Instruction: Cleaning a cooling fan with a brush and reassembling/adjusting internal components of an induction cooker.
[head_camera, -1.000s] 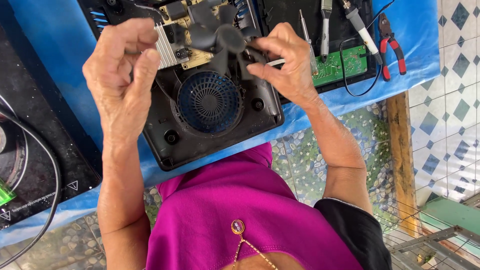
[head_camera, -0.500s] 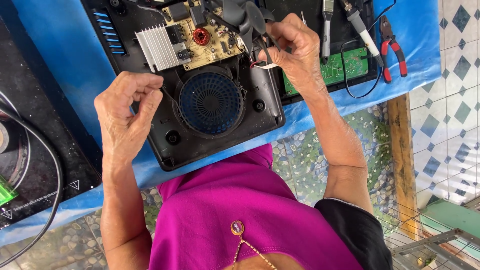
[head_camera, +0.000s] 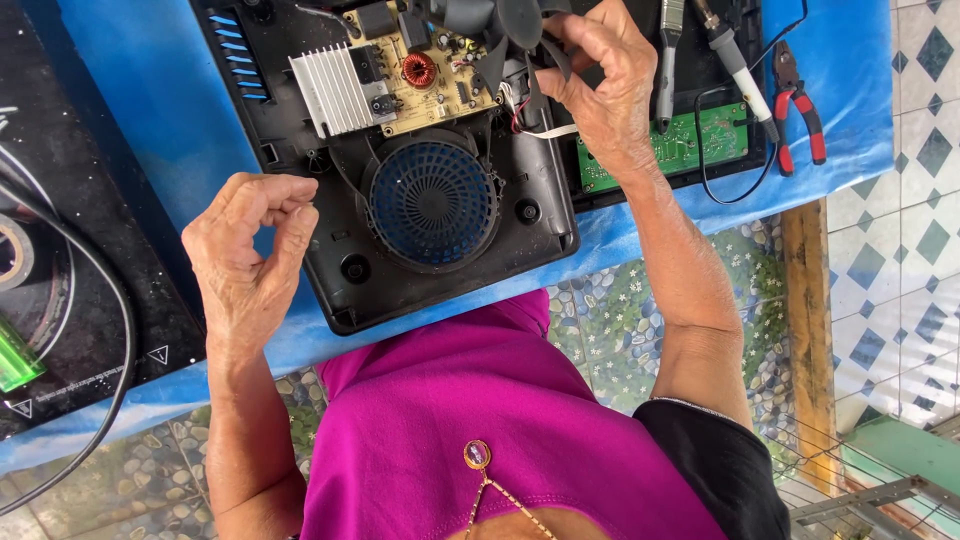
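While right hand (head_camera: 600, 85) pinches fan (head_camera: 500, 30), blades above fingertips.

A dark fan blade assembly (head_camera: 500, 30) is gripped by the right hand (head_camera: 600, 85) above the opened black appliance housing (head_camera: 440, 250). The left hand (head_camera: 250, 260) is held loosely curled, empty, beside the housing's left edge.

A small home repair corner. An opened black cooker base (head_camera: 440, 200) with its circuit board (head_camera: 430, 70) bare lies on a counter (head_camera: 150, 120) draped in blue cloth, with red-handled pliers (head_camera: 800, 110), a soldering iron (head_camera: 735, 60) and a loose green board (head_camera: 690, 145) beside it, above a patterned tile floor (head_camera: 920, 200).
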